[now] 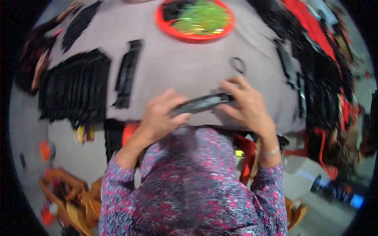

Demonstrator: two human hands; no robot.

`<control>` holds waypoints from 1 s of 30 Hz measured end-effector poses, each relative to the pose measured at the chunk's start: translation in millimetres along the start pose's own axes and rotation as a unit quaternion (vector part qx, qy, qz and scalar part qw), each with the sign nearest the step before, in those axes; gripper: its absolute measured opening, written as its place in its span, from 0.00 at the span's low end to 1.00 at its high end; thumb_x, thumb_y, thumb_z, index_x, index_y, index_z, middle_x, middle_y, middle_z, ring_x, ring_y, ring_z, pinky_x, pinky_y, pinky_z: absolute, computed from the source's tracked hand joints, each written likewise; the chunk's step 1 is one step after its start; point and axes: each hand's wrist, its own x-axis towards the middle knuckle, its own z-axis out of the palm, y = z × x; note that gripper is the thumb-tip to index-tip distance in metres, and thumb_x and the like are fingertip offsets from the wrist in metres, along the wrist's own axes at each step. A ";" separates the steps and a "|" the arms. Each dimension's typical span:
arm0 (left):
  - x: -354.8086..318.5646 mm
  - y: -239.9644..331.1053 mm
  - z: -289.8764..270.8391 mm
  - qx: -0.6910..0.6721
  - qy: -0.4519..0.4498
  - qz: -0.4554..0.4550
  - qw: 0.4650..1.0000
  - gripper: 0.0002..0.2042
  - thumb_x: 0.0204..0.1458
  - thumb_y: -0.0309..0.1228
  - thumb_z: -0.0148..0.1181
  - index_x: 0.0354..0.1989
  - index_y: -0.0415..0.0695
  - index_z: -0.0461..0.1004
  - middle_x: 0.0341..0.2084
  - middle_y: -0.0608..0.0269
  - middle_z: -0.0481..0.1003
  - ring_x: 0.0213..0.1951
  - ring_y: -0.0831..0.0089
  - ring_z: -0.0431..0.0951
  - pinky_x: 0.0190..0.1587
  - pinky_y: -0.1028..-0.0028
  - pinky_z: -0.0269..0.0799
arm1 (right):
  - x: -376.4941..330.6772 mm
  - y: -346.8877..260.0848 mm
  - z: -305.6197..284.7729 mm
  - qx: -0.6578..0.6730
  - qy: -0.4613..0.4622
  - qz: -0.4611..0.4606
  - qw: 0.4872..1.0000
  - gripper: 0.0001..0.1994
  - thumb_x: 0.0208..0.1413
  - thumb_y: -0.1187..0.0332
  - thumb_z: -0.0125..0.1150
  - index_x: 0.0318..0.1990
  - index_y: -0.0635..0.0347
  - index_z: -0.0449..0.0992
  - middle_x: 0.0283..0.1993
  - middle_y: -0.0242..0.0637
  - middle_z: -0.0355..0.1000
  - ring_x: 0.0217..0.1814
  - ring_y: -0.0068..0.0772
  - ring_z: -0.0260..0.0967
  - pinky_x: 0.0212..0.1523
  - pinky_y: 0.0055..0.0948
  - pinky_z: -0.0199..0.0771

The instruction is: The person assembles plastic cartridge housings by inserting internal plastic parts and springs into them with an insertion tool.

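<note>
Between my two hands, just above the near part of the table, is a long narrow black strip-shaped piece (202, 103) with a greyish middle. It tilts slightly, its right end higher. My left hand (163, 112) is closed round its left end. The fingers of my right hand (247, 102) pinch its right end. Motion blur hides the finer detail. A thin dark loop (238, 65) shows just beyond my right fingers; whether it joins the piece I cannot tell. To the left, a similar black strip (129, 74) lies by itself on the table.
A pale cloth covers the table (169, 67). A red basin (193, 39) with green and black items stands at the far side. Overlapping black strips (75, 88) fill the left edge; dark and red goods (315, 74) crowd the right. Another person's arm (40, 69) shows at far left.
</note>
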 end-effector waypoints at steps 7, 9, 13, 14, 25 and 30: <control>-4.1 -9.5 6.7 -0.044 0.058 -0.021 0.997 0.24 0.37 0.26 0.75 0.46 0.36 0.76 0.34 0.54 0.74 0.36 0.63 0.77 0.39 0.69 0.73 | 10.1 2.6 -10.6 0.079 -0.045 -0.005 0.996 0.18 0.43 0.64 0.71 0.41 0.63 0.78 0.31 0.43 0.69 0.33 0.47 0.71 0.33 0.37 0.70; -4.2 -7.3 0.5 -0.026 0.087 -0.039 0.995 0.32 0.37 0.28 0.76 0.54 0.35 0.71 0.38 0.53 0.73 0.39 0.64 0.76 0.40 0.69 0.73 | 13.7 0.6 -16.4 0.082 -0.012 0.003 0.997 0.18 0.42 0.64 0.73 0.37 0.67 0.77 0.27 0.41 0.66 0.28 0.38 0.68 0.30 0.32 0.66; -4.1 -9.1 9.2 -0.015 0.265 -0.054 0.963 0.34 0.43 0.29 0.75 0.58 0.34 0.65 0.34 0.58 0.73 0.34 0.71 0.75 0.37 0.71 0.74 | 12.2 9.3 -32.8 0.107 0.009 0.034 0.994 0.16 0.45 0.66 0.71 0.36 0.70 0.75 0.27 0.36 0.65 0.27 0.28 0.62 0.28 0.25 0.61; -7.5 -10.6 11.0 -0.015 0.267 -0.054 0.962 0.34 0.43 0.29 0.75 0.58 0.34 0.65 0.34 0.58 0.73 0.34 0.71 0.75 0.37 0.71 0.74 | 13.3 8.9 -33.4 0.106 0.008 0.033 0.994 0.16 0.45 0.66 0.71 0.36 0.70 0.75 0.27 0.36 0.65 0.27 0.28 0.62 0.28 0.25 0.61; -23.1 1.7 33.1 -0.134 -0.043 -0.007 0.990 0.15 0.50 0.34 0.69 0.18 0.42 0.72 0.11 0.59 0.68 0.14 0.66 0.71 0.19 0.66 0.66 | 63.3 -25.4 39.8 0.081 0.192 0.027 0.978 0.09 0.52 0.70 0.67 0.36 0.69 0.79 0.27 0.44 0.73 0.24 0.32 0.69 0.27 0.29 0.68; -24.9 -6.2 35.6 -0.103 -0.060 0.079 0.990 0.19 0.50 0.35 0.68 0.15 0.42 0.66 0.12 0.57 0.68 0.16 0.57 0.72 0.19 0.63 0.66 | 85.0 -32.8 76.0 0.071 0.265 0.057 0.960 0.10 0.51 0.68 0.68 0.33 0.66 0.78 0.28 0.48 0.73 0.26 0.44 0.73 0.28 0.36 0.71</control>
